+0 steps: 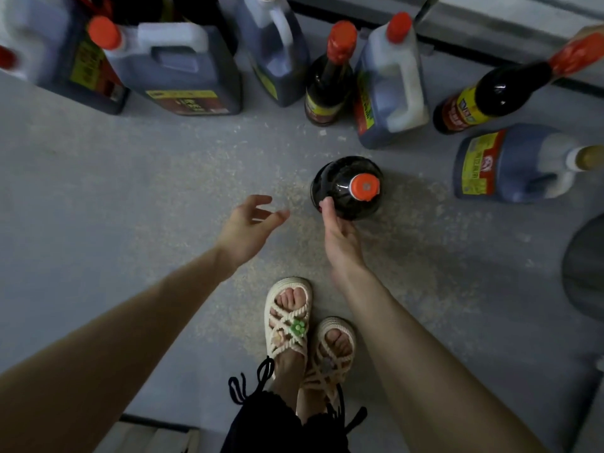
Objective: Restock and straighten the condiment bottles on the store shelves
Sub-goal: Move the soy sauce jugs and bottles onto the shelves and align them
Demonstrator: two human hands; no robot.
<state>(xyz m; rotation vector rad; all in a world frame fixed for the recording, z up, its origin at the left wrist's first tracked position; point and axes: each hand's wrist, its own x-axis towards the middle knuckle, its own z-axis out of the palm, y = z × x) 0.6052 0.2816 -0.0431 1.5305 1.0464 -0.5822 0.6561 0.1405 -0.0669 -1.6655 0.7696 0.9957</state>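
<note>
Nearest us, our 2 feet in rope sandals (287,322) stand on the grey floor (130,191). Just ahead our left hand (248,223) hangs open, fingers loosely spread, holding nothing, while our right hand (340,233) grips the side of the round dark bottle (346,171), upright on that floor under its orange cap (365,187). Beyond stand handled jugs (176,70) and a slim bottle (328,83)

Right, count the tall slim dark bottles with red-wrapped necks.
2. One tall slim dark bottle stands at top centre between white-handled plastic jugs; the second bottle is at the upper right edge. Others may be hidden behind the jugs.
</note>
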